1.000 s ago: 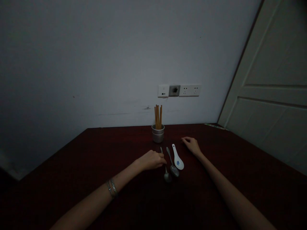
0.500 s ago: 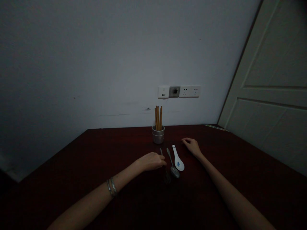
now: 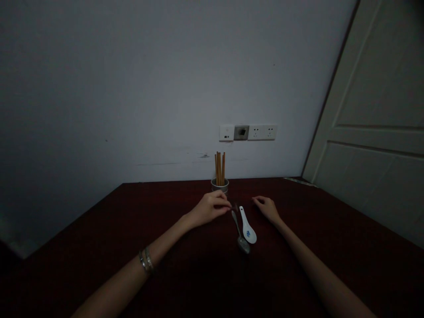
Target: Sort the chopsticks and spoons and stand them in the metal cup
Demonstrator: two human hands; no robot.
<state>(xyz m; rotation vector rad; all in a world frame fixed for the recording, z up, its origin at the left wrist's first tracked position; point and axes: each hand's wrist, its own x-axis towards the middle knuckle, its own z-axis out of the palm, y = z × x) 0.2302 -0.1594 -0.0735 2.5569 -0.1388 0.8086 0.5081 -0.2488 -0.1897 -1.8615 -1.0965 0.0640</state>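
So the left hand (image 3: 210, 209) has thumb and fingers pinched together on what looks like the held spoon (image 3: 235, 207). It's just a small dark smear poking out past the fingertips, pretty blurred, so I can't really tell which way it's tilted. The right hand (image 3: 266, 208) is over on the other side with its fingers curled, holding nothing I can see, and I can't tell if its thumb and fingertips actually touch.

Biggest change from half a second ago: that spoon was lying leftmost in the row with its bowl toward the camera, and now it's gone from that spot. The left hand has shifted farther up the table, right in front of the metal cup (image 3: 219, 182), and covers its lower part. The right hand is pretty much where it was.

The metal spoon (image 3: 244, 245) lies on the table, dull grey with an oval bowl and a slim handle pointing away, its end near the left fingertips. Just right of it is the white spoon (image 3: 249, 233), smooth and glossy, deep-bowled, with a blue design inside and a hole at the handle end. Wooden chopsticks (image 3: 220, 169) stand in the round-rimmed cup. The table (image 3: 185, 274) is dark red with a slight sheen.
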